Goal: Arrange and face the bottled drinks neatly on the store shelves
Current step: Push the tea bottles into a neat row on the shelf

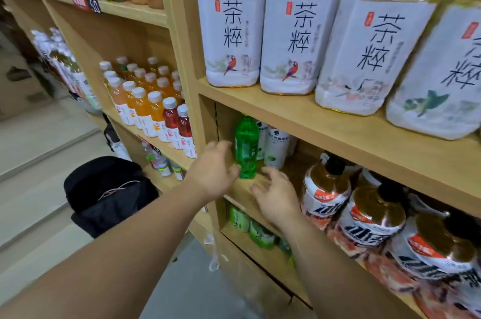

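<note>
Four big white-labelled tea bottles (299,40) stand in a row on a pale wooden shelf (325,123) in a shop aisle with a light floor (39,152), where one black bag (109,193) lies. One green bottle (246,147) stands upright at the left front of the level below, with white bottles (276,149) just behind it and three brown-topped bottles (372,217) to its right. Close beside its base, the left hand (212,170) and right hand (276,196) flank it, each grip wide, fingers spread, holding nothing.

Left hand (212,170) and right hand (276,196) forward (fingers (270,171) loosely spread)
</note>
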